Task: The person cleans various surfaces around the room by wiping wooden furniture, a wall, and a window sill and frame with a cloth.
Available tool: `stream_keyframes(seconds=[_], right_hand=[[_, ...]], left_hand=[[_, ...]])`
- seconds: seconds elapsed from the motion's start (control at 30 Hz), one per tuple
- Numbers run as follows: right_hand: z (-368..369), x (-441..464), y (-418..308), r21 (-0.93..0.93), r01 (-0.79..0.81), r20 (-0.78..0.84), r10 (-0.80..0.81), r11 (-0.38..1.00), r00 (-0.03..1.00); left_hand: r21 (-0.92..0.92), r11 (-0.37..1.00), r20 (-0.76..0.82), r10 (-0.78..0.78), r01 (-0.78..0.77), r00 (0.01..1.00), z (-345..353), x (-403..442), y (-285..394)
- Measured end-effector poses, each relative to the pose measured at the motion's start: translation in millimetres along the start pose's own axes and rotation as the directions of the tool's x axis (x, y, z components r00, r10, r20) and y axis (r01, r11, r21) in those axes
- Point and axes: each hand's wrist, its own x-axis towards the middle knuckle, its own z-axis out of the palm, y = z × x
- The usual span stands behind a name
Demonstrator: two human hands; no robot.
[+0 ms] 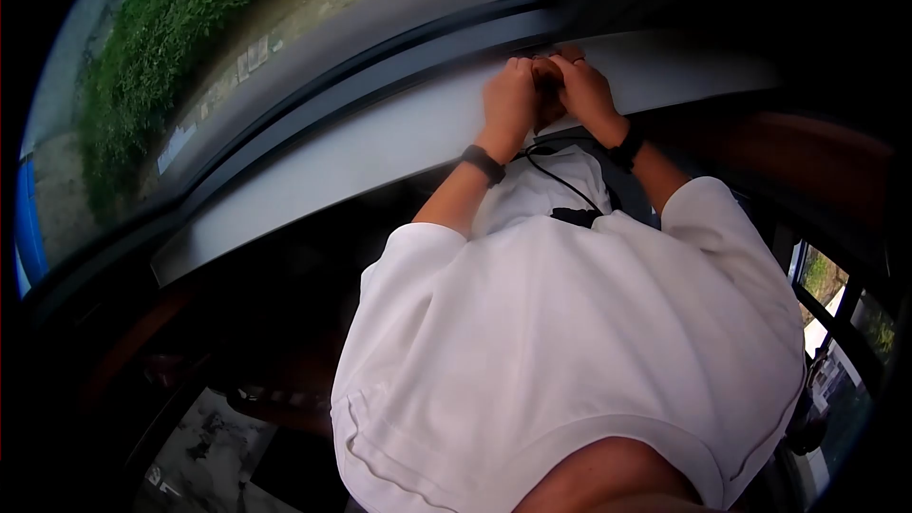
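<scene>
Both of my hands are close together over the pale window sill point(332, 163). My left hand point(510, 100) has its fingers curled against a small dark reddish-brown object point(547, 85). From the other side my right hand point(581, 90) closes on the same object, with its fingers bent over the top. What the object is cannot be made out, and the hands partly cover it. A black band point(483, 163) is on my left wrist, and another dark band point(627, 144) is on the right. Just below the hands a thin black cable point(560, 180) hangs over white cloth.
Beyond the sill is a window with a dark frame point(351, 66), and green bushes point(180, 28) show outside. A reddish-brown wooden surface point(807, 157) lies at the right. At the lower left is a grey patterned surface point(204, 446).
</scene>
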Motion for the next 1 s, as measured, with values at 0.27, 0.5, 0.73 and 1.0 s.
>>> stream_keyframes(seconds=[0.27, 0.5, 0.73, 1.0], right_hand=[[-22, -71, 35, 0.067, -0.04, 0.123, 0.031, 0.997, 0.992], [-7, -19, 47, 0.071, 0.002, -0.037, 0.001, 0.997, 0.999], [-6, -5, 45, 0.049, 0.025, -0.048, -0.023, 0.998, 0.999], [-27, -58, 43, 0.191, 0.037, 0.046, -0.046, 0.981, 0.998]], left_hand=[[0.174, 0.984, 0.166, -0.062, 0.032, 0.984, 32, -51, 41], [0.14, 0.99, 0.014, 0.032, -0.034, 0.999, 38, -2, 27], [0.156, 0.987, -0.002, -0.043, 0.042, 0.999, 31, 15, 27], [0.121, 0.989, 0.123, 0.066, -0.081, 0.99, 19, -38, 38]])
